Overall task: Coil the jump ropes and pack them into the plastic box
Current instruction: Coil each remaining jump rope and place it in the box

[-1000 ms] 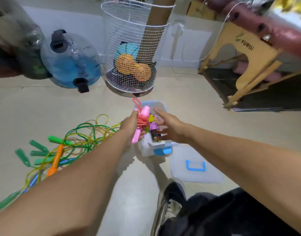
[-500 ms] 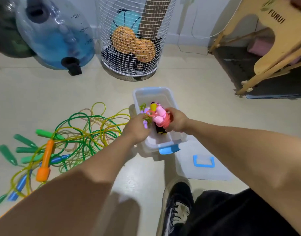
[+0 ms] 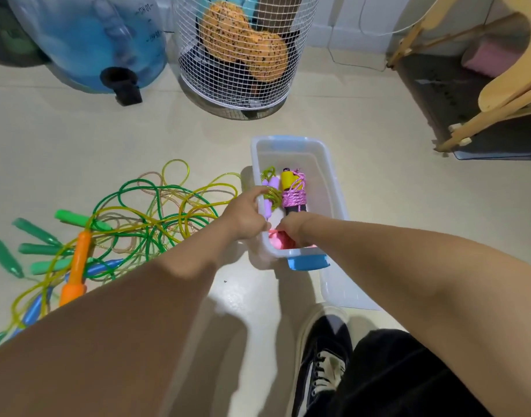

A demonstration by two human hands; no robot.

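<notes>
Head view: both hands, left hand [image 3: 245, 216] and right hand [image 3: 292, 228], press a pink coiled jump rope [image 3: 277, 240] into the near end of the clear plastic box [image 3: 333, 188]; grips unclear.

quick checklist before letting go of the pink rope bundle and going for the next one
1. Pink coiled rope bundle inside the clear plastic box: ok.
2. Right hand released from it: cannot tell, fingers hidden.
3. Left hand free: not ok, at the box's left rim.
4. Purple-wrapped bundle and purple-handled bundle packed: ok.
5. Floor ropes coiled: not ok, tangled.
6. Room in the box's far end: ok.
</notes>
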